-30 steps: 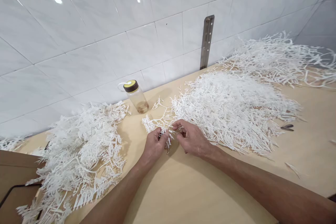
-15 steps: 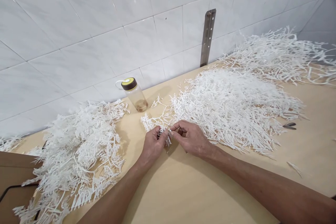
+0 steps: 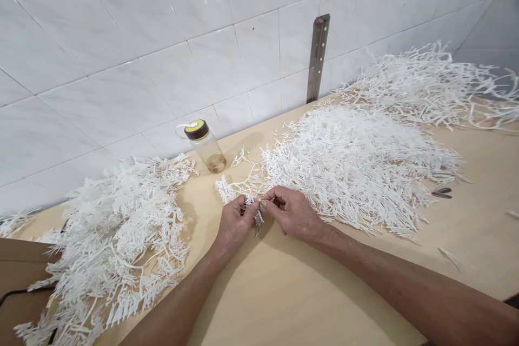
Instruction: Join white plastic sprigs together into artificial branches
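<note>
While a brown box point(image 3: 24, 259) takes up the lower left edge, a large heap of white branching strands point(image 3: 121, 227) spreads beside it on the pale surface point(image 3: 259, 303). Next comes a clear bottle point(image 3: 206, 148), standing near the tiled wall point(image 3: 162, 65), with a dark and yellow lid point(image 3: 197, 130) and a little brown content point(image 3: 215, 163) at its bottom. In front of it, the left hand point(image 3: 237, 221) has its grip closed on a small white tuft point(image 3: 258, 219), whose tips poke out below the thumb. The right hand point(image 3: 294, 213) meets it there, thumb and forefinger drawn together; I cannot tell whether this grip pinches a strand. Farther right, a perforated metal strip point(image 3: 318, 59) stands against the wall, a broad white pile point(image 3: 357, 167) covers the surface, and a dark slim object point(image 3: 441, 193) lies at that pile's edge.
</note>
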Available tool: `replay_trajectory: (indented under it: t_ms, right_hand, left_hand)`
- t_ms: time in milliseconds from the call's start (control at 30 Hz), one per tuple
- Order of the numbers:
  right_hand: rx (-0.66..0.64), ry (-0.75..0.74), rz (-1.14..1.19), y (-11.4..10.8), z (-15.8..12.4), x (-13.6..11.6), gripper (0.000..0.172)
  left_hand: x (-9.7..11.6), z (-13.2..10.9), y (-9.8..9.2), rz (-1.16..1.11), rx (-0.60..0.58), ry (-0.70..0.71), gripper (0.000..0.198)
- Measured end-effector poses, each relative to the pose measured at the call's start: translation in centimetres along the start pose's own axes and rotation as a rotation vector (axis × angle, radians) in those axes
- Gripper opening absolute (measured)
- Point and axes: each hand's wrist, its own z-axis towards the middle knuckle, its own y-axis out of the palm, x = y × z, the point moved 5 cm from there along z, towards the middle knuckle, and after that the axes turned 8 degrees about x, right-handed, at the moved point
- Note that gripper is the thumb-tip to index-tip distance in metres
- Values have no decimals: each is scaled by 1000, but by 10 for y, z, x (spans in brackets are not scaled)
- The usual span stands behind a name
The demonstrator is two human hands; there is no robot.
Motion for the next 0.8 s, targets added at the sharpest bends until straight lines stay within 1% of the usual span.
replay_trajectory:
  t_ms: [367, 433, 633, 800]
  right_hand:
    - [-23, 9, 9, 0, 0, -1, 19]
    - [-12, -15, -12, 0, 0, -1, 17]
    - [44, -165, -152, 1, -2, -11, 11]
    - [55, -188, -232, 7, -5, -9, 9]
  left_hand:
    - [0, 0, 0, -8, -4, -8, 40]
    - [1, 0, 1, -16, 3, -19, 40]
    - [6, -3, 2, -31, 7, -58, 38]
    - [6, -3, 2, -19, 2, -84, 43]
